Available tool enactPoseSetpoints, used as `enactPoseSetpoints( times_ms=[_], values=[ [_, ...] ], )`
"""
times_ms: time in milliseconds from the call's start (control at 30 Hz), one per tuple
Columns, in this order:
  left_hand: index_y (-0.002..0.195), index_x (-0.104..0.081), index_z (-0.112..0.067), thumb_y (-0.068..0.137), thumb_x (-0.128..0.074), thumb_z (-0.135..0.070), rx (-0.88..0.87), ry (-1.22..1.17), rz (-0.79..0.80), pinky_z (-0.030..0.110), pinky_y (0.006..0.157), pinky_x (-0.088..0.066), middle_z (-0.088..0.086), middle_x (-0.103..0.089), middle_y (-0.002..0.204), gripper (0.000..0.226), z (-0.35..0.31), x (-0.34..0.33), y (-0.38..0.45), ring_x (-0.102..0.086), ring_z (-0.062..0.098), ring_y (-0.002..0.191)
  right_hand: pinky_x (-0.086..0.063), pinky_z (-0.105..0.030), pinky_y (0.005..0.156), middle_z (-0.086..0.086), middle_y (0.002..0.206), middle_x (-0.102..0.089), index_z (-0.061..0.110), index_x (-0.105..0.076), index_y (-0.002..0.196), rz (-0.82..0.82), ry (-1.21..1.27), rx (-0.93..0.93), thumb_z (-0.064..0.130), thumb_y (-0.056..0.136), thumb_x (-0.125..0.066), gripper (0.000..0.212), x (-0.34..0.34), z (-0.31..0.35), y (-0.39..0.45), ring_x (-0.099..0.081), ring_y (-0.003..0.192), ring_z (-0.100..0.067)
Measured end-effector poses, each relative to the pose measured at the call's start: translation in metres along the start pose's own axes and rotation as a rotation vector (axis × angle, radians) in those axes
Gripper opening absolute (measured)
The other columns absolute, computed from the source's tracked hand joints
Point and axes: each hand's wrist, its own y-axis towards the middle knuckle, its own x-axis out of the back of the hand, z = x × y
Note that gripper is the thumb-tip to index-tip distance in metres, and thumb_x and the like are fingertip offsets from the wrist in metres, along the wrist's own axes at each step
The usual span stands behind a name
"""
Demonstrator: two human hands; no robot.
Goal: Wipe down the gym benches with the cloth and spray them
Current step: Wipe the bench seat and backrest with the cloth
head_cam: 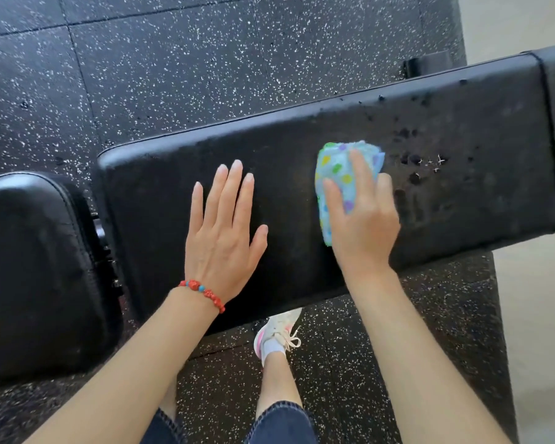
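A long black padded bench pad [161, 200] runs across the view from lower left to upper right. My left hand [223, 233] lies flat on it, fingers spread, holding nothing; a red bead bracelet sits on that wrist. My right hand [364, 219] presses a bunched blue cloth with coloured dots [337, 174] onto the pad to the right of my left hand. Wet droplets [414, 158] dot the pad just right of the cloth. No spray bottle is in view.
A second black pad [29, 267] sits at the left, joined by a metal hinge [104, 251]. Black speckled rubber flooring [173, 75] surrounds the bench. My leg and a white sneaker [277, 334] stand under the bench's near edge. Pale floor [539, 315] lies at the right.
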Motion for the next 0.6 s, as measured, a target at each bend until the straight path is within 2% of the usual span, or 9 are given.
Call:
enactPoseSetpoints(
  times_ms=[100,200,267,333,367,433,500,600],
  values=[
    [0.141,-0.031,-0.001,0.091,-0.038,-0.032,0.001,0.061,0.020,0.050,0.114,-0.010,0.019,-0.029,0.150,0.059,-0.007,-0.006,-0.001,-0.021,0.031,0.140,-0.045,-0.027,0.052,-0.011,0.077,-0.055,0.009,-0.060,0.117,0.018,-0.025,0.229,0.036,0.089,-0.051,0.040,-0.001,0.007,-0.030,-0.054,0.061,-0.021],
    [0.142,-0.030,-0.002,0.092,-0.037,-0.033,-0.008,0.071,0.018,0.050,0.114,-0.011,0.019,-0.028,0.151,0.059,-0.005,-0.006,-0.002,-0.020,0.031,0.140,-0.045,-0.027,0.051,-0.010,0.073,-0.054,0.010,-0.059,0.118,0.014,-0.066,0.353,0.038,0.091,-0.051,0.039,0.001,-0.008,-0.027,-0.051,0.057,-0.019],
    [0.142,-0.029,-0.002,0.093,-0.036,-0.034,-0.008,0.070,0.022,0.050,0.114,-0.011,0.019,-0.028,0.151,0.059,-0.005,-0.006,-0.002,-0.020,0.031,0.140,-0.045,-0.032,0.050,-0.012,0.074,-0.055,0.012,-0.058,0.118,-0.033,-0.080,0.244,0.038,0.089,-0.053,0.039,0.007,-0.029,-0.017,-0.054,0.058,-0.025],
    [0.142,-0.029,-0.002,0.092,-0.035,-0.034,-0.001,0.068,0.031,0.050,0.114,-0.010,0.019,-0.027,0.151,0.060,-0.007,-0.007,-0.002,-0.019,0.032,0.140,-0.046,-0.034,0.055,-0.017,0.083,-0.057,0.013,-0.058,0.120,-0.052,-0.037,0.011,0.039,0.087,-0.052,0.043,0.020,-0.052,-0.004,-0.057,0.067,-0.032],
    [0.142,-0.028,-0.002,0.093,-0.035,-0.034,0.001,0.067,0.033,0.050,0.114,-0.010,0.020,-0.027,0.151,0.060,-0.007,-0.007,-0.002,-0.019,0.032,0.140,-0.043,-0.034,0.060,-0.019,0.088,-0.057,0.013,-0.056,0.122,-0.049,-0.015,-0.085,0.040,0.086,-0.050,0.046,0.025,-0.060,0.000,-0.057,0.073,-0.034],
    [0.142,-0.028,-0.002,0.093,-0.034,-0.034,0.004,0.063,0.029,0.050,0.114,-0.009,0.020,-0.027,0.150,0.059,-0.007,-0.008,-0.003,-0.020,0.033,0.140,-0.036,-0.030,0.063,-0.019,0.091,-0.056,0.012,-0.055,0.124,-0.053,-0.007,-0.162,0.039,0.086,-0.049,0.046,0.027,-0.065,0.000,-0.055,0.076,-0.035],
    [0.141,-0.029,-0.002,0.093,-0.034,-0.034,0.017,0.057,0.010,0.050,0.114,-0.009,0.021,-0.028,0.150,0.059,-0.008,-0.007,-0.003,-0.020,0.034,0.139,-0.038,-0.029,0.062,-0.017,0.087,-0.056,0.011,-0.056,0.122,-0.051,-0.019,-0.108,0.036,0.087,-0.051,0.044,0.023,-0.057,-0.009,-0.056,0.072,-0.032],
    [0.141,-0.030,0.000,0.093,-0.036,-0.032,0.033,0.053,-0.027,0.050,0.114,-0.007,0.022,-0.028,0.149,0.058,-0.018,-0.005,0.001,-0.020,0.035,0.140,-0.039,-0.026,0.061,-0.013,0.077,-0.054,0.009,-0.060,0.117,-0.014,-0.037,0.139,0.036,0.089,-0.052,0.040,0.020,-0.051,-0.029,-0.053,0.061,-0.023]
  ],
)
